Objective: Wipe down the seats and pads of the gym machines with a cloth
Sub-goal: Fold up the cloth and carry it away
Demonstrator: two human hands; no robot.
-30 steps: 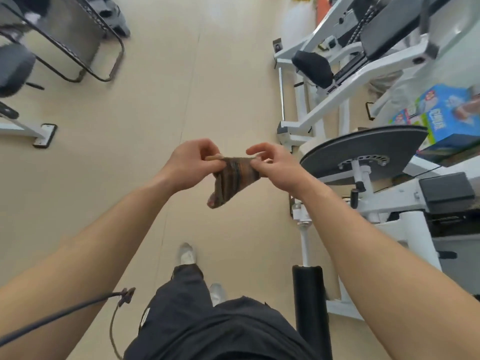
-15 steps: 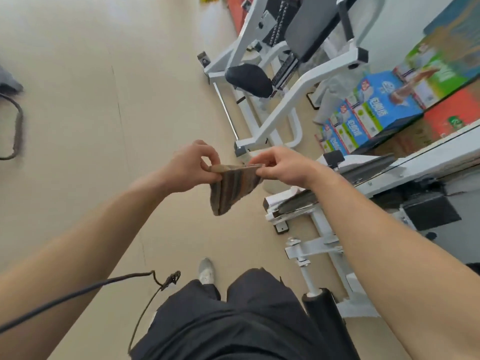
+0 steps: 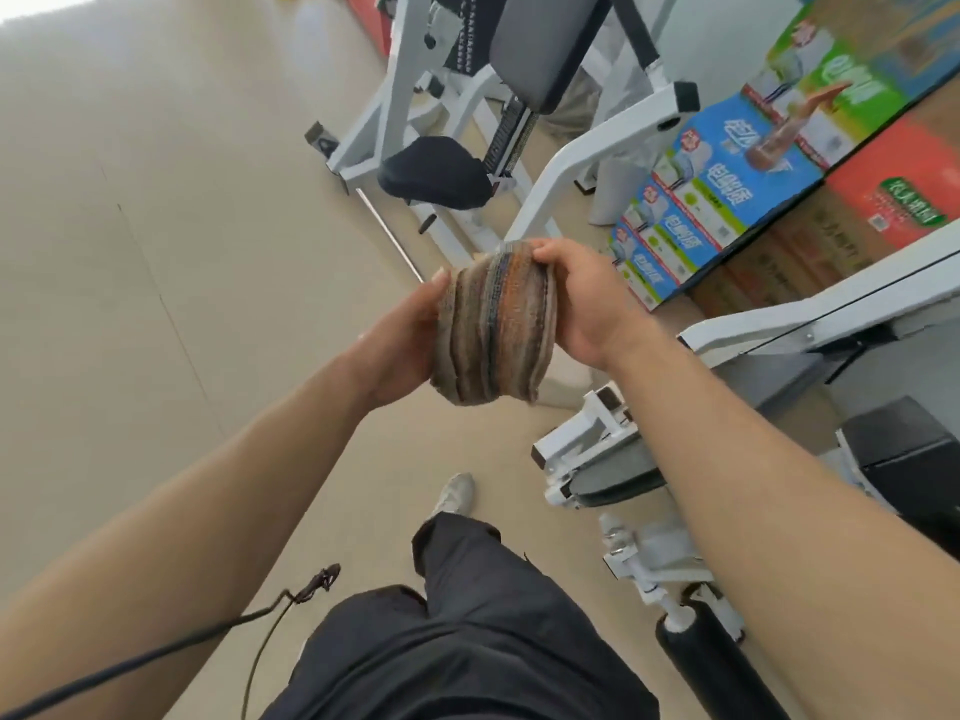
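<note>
A striped brown, orange and blue cloth (image 3: 493, 330) is folded into a thick pad and held in front of me, above the floor. My left hand (image 3: 402, 350) lies under its left side, and my right hand (image 3: 582, 298) grips its right edge with the fingers over the top. Ahead stands a white gym machine with a black seat (image 3: 434, 171) and a grey back pad (image 3: 545, 49). A black roller pad (image 3: 711, 662) sits low at the right, close to my leg.
White machine frames (image 3: 810, 314) and a black block (image 3: 904, 459) crowd the right side. Blue, green and red cartons (image 3: 727, 184) are stacked along the right wall. Beige floor (image 3: 156, 252) stretches to the left. A black cable (image 3: 156, 646) hangs across my left forearm.
The cloth has gone from a loose hanging strip pinched at its top to a thick folded pad between both hands. The view has swung toward the machine with the black seat.
</note>
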